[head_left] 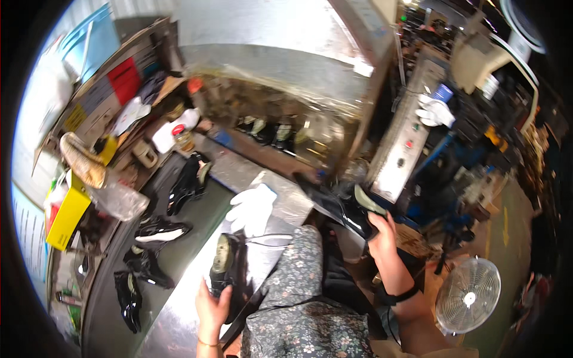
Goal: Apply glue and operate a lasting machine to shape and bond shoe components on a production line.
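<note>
My left hand point(213, 307) grips one end of a black shoe point(237, 268) with a pale greenish insole, over the bright metal worktop. Off to the right, my right hand point(382, 234) is closed around the end of another glossy black shoe point(346, 210), its light lining showing at the opening. That shoe's far end points up and left, beside the metal ledge. Between the two shoes, a white glove point(253, 209) lies on the metal surface. Near it rests a thin, grey, two-armed tool point(270, 240), its kind unclear.
Several black shoes, such as a white-soled one point(160, 230), stand on the dark green belt point(197, 238) at left. More shoes point(280, 135) sit under the metal hood point(268, 83). A yellow box point(68, 212) stands far left, a round fan point(468, 296) at lower right.
</note>
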The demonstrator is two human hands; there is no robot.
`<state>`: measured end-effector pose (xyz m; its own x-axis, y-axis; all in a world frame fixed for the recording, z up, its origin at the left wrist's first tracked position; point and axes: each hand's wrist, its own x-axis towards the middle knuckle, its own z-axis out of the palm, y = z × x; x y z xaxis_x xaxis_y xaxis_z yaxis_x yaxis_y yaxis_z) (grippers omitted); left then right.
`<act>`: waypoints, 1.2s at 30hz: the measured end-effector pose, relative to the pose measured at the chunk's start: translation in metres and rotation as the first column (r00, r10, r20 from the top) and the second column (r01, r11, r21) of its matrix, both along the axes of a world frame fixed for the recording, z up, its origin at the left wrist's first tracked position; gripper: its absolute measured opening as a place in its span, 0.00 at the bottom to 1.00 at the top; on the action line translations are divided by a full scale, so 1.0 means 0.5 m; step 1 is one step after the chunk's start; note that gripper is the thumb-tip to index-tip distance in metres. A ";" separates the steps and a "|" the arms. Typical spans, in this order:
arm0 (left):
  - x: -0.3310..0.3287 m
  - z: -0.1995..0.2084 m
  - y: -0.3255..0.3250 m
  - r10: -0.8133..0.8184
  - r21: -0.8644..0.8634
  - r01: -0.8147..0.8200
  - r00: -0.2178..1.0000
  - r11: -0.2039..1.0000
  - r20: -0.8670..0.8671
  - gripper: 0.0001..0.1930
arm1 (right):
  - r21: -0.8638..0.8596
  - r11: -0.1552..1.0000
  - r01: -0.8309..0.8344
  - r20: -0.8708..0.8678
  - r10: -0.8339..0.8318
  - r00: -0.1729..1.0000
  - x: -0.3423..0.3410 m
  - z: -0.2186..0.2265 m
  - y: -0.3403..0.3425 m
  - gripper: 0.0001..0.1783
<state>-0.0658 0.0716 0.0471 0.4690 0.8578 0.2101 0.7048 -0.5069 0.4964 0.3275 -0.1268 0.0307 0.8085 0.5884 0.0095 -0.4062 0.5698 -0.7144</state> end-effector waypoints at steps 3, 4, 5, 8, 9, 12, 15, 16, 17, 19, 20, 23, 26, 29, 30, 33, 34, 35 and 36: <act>0.031 -0.007 0.011 0.037 -0.336 -0.051 0.998 0.940 -0.046 0.43 | -0.592 0.632 0.500 0.674 0.048 0.737 0.033 0.009 0.232 0.27; 0.040 -0.013 0.014 0.054 -0.325 -0.062 0.998 0.944 -0.033 0.45 | -0.512 0.546 0.663 0.824 0.094 0.559 0.037 -0.004 0.314 0.33; 0.047 -0.021 0.018 0.032 -0.190 -0.034 0.999 0.981 -0.012 0.46 | -0.661 0.531 0.530 0.719 0.247 0.650 0.040 -0.019 0.368 0.37; 0.061 -0.047 0.037 0.018 -0.130 -0.012 0.999 0.991 0.045 0.45 | -0.749 0.289 0.597 0.645 0.523 0.556 0.059 -0.078 0.510 0.42; 0.062 -0.053 0.045 0.037 -0.190 -0.016 0.993 0.982 0.110 0.44 | -0.785 0.258 0.563 0.599 0.548 0.584 0.064 -0.092 0.539 0.42; 0.066 -0.052 0.078 0.109 -0.401 -0.023 0.975 0.916 0.193 0.39 | -0.795 0.311 0.521 0.605 0.473 0.640 0.037 -0.089 0.532 0.44; 0.089 -0.013 0.090 0.337 -0.644 0.125 0.769 0.754 0.543 0.27 | -0.547 0.507 0.666 0.795 0.565 0.223 -0.080 -0.019 0.405 0.45; 0.099 0.010 0.081 0.488 -0.746 0.151 0.670 0.648 0.559 0.25 | -0.571 0.699 0.430 0.808 0.571 0.147 -0.118 0.013 0.364 0.48; 0.123 0.023 0.059 0.494 -0.778 0.335 0.623 0.531 0.606 0.26 | -0.748 0.661 -0.066 0.568 0.688 0.453 -0.199 0.044 0.287 0.53; 0.178 0.044 -0.007 0.625 -0.819 0.476 0.543 0.319 0.560 0.30 | -0.705 0.523 -0.480 0.368 0.847 0.383 -0.289 0.108 0.190 0.57; 0.215 0.049 -0.054 0.428 -0.656 0.566 0.497 0.499 0.755 0.28 | -0.427 0.704 -0.567 0.244 0.693 0.678 -0.313 0.138 0.148 0.55; 0.241 0.091 -0.118 0.249 -0.508 0.826 0.453 0.244 0.856 0.28 | -0.400 0.842 -0.361 0.276 0.486 0.829 -0.207 0.206 -0.028 0.52; 0.203 0.104 -0.132 -0.270 -0.482 0.875 0.473 0.035 0.839 0.29 | -0.469 0.880 0.070 0.550 0.229 0.803 -0.108 0.266 -0.230 0.52; 0.135 0.058 -0.138 -0.245 -0.617 0.784 0.613 0.072 0.751 0.23 | -0.485 0.590 0.646 0.827 0.070 0.558 0.006 0.328 -0.390 0.50; 0.117 0.030 -0.140 -0.158 -0.682 0.722 0.691 0.115 0.705 0.19 | -0.389 0.438 0.810 0.914 0.075 0.398 0.048 0.349 -0.429 0.49; 0.064 -0.058 -0.139 0.078 -0.774 0.555 0.795 0.305 0.601 0.15 | -0.309 0.013 0.951 0.937 0.172 0.303 0.156 0.384 -0.523 0.49; 0.055 -0.084 -0.133 0.150 -0.766 0.550 0.771 0.333 0.619 0.13 | -0.331 -0.037 0.943 0.936 0.113 0.333 0.191 0.387 -0.548 0.48; 0.040 -0.102 -0.126 0.133 -0.746 0.561 0.761 0.359 0.636 0.11 | -0.366 -0.025 0.930 0.929 0.056 0.367 0.224 0.386 -0.566 0.48; 0.032 -0.117 -0.120 0.115 -0.726 0.569 0.751 0.386 0.650 0.09 | -0.329 -0.052 0.943 0.939 0.090 0.332 0.253 0.384 -0.582 0.49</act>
<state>-0.0497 0.0116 -0.0112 0.7706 0.5770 -0.2707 0.0750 0.3397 0.9375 0.4539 -0.4177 0.2224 0.8238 0.0517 0.5646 0.3887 -0.7764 -0.4961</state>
